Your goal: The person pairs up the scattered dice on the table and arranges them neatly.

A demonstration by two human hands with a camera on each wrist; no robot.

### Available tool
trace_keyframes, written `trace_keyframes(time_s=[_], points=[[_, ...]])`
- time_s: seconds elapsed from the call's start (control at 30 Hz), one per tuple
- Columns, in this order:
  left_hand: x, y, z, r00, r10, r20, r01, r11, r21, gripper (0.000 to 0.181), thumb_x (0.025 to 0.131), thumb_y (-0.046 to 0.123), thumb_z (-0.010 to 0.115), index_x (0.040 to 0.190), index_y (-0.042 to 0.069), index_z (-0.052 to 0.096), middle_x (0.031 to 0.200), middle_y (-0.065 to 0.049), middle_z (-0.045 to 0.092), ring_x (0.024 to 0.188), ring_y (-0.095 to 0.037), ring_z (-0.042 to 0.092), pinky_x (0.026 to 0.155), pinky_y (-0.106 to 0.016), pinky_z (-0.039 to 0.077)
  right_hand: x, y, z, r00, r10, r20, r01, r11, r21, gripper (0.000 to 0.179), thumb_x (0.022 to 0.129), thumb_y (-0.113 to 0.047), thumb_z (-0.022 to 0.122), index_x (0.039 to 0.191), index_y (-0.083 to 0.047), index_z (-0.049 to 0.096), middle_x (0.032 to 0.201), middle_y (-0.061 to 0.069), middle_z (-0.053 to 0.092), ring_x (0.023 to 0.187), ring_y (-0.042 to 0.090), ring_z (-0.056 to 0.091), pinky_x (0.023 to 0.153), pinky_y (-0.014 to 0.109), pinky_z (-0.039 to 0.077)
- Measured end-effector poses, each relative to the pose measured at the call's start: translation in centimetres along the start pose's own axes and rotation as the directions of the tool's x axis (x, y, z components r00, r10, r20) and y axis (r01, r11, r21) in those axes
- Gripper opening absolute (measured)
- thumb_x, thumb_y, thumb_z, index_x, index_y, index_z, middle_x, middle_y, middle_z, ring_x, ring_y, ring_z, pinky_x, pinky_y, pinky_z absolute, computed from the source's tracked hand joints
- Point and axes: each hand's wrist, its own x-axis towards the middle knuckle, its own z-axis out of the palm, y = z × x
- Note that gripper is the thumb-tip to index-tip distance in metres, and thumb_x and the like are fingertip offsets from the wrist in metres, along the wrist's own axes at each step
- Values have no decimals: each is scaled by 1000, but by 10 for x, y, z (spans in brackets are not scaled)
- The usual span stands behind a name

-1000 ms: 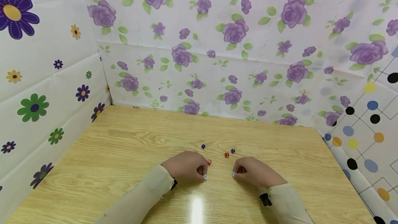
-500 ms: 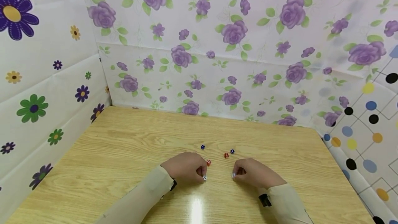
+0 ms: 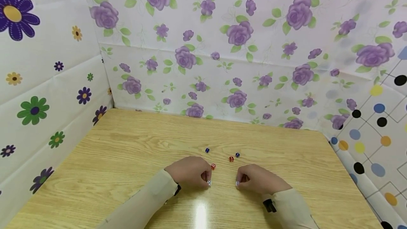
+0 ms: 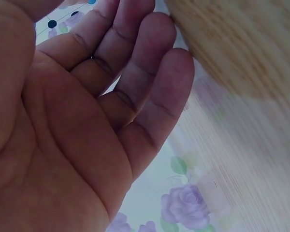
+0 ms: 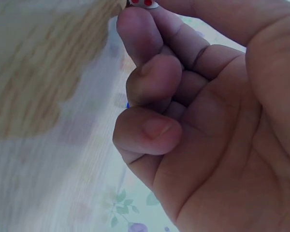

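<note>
In the head view my left hand (image 3: 192,171) pinches a white die (image 3: 209,183) between thumb and fingertips, low over the table. Opposite it, my right hand (image 3: 259,178) pinches a second white die (image 3: 237,183). A red die (image 3: 213,166) lies right by the left hand's fingers. Farther back are another red die (image 3: 231,159), a blue die (image 3: 237,154) close beside it, and a blue die (image 3: 207,150) to the left. The right wrist view catches a bit of the white die (image 5: 144,3) with red dots at its top edge. No die shows in the left wrist view.
The wooden table (image 3: 143,133) has a glossy light reflection near its front. Cloth with purple roses (image 3: 186,57) hangs behind it, with patterned cloths along the left and right sides.
My right hand has shifted slightly left and toward me with its white die. The left hand has come marginally nearer to me. The red and blue dice lie where they were.
</note>
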Motion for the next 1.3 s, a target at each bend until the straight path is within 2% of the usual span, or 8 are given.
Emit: trace_keyframes(time_s=[0.27,0.63,0.9,1.3], points=[[-2,5,0,1000,-21,21,21,1000,-9,15,87,16,79,79,26,70,72,17,61,65,0,52,65,-22,47,3,-1,5,999,-24,39,22,999,37,13,95,-19,77,87,-25,67,84,-15,62,74,3,54,69,26,48],[-1,7,1,1000,-3,22,2,999,35,18,87,22,82,77,27,67,72,19,59,65,1,51,66,-19,46,2,-8,4,997,-35,67,31,997,65,13,95,-17,76,87,-24,68,83,-14,63,73,2,55,69,25,48],[-1,10,3,1000,-3,26,3,1000,1,17,87,22,82,78,27,68,73,18,61,66,1,52,67,-19,48,2,-14,4,997,-48,65,45,998,42,13,95,-18,76,87,-24,68,84,-15,63,74,2,55,71,25,48],[-1,7,3,1000,10,23,-9,1000,-28,17,86,19,84,80,25,69,74,17,62,65,1,52,66,-19,48,4,-10,7,997,-38,72,34,998,54,11,96,-21,76,89,-25,68,82,-14,63,71,1,54,69,25,48]])
